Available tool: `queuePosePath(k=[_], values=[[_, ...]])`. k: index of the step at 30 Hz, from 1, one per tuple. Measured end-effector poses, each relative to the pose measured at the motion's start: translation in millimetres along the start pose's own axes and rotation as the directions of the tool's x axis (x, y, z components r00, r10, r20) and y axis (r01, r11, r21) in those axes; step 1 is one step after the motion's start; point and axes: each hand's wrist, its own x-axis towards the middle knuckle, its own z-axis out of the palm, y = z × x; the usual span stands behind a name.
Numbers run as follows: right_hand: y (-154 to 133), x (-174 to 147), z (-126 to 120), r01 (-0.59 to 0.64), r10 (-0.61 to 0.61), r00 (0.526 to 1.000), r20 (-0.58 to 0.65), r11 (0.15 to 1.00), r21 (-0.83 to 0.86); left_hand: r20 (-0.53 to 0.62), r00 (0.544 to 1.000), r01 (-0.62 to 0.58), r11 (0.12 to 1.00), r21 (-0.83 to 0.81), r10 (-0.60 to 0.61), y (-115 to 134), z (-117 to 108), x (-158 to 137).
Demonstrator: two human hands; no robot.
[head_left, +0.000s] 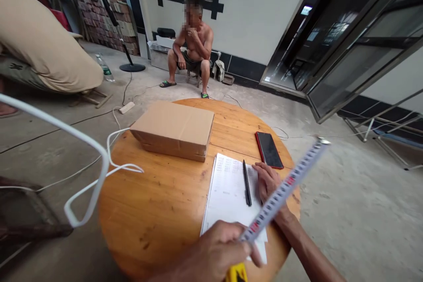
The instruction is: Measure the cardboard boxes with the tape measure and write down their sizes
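My left hand (224, 246) is closed around a tape measure (236, 273) with a yellow case. Its white blade (280, 194) runs out up and to the right, slightly blurred, with the metal hook at the far end in the air. Behind the blade, my right hand (267, 179) rests at the right edge of a stack of paper sheets (226, 202), fingers lying loosely and holding nothing. A black pen (246, 183) lies on the sheets, left of that hand. Handwritten rows fill the top of the page. Just beyond my right fingertips is a phone (269, 150) with a red edge.
A closed cardboard box (175, 130) sits on the round wooden table (158, 202). White cable (99, 176) loops over the table's left side. A person (194, 44) sits by the wall; another person bends at the left. A fan stand (132, 67) and glass door (360, 48) are farther off.
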Motion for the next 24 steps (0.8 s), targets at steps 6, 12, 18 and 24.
queuePosePath(k=[6, 12, 18, 24], values=[[-13, -30, -27, -0.183, 0.183, 0.983, -0.022, 0.983, -0.006, -0.395, 0.919, -0.086, 0.980, -0.180, 0.007, -41, -35, -33], [-41, -71, -22, -0.229, 0.230, 0.973, 0.015, 0.973, -0.024, -0.385, 0.923, -0.142, 0.939, -0.315, 0.010, -59, -31, -27], [-50, -78, -15, -0.299, 0.300, 0.954, -0.001, 0.953, 0.045, -0.373, 0.928, -0.168, 0.918, -0.359, 0.024, -58, -26, -25], [-48, -77, -16, -0.294, 0.295, 0.955, -0.008, 0.953, 0.072, -0.384, 0.923, -0.196, 0.900, -0.389, 0.035, -51, -24, -32]])
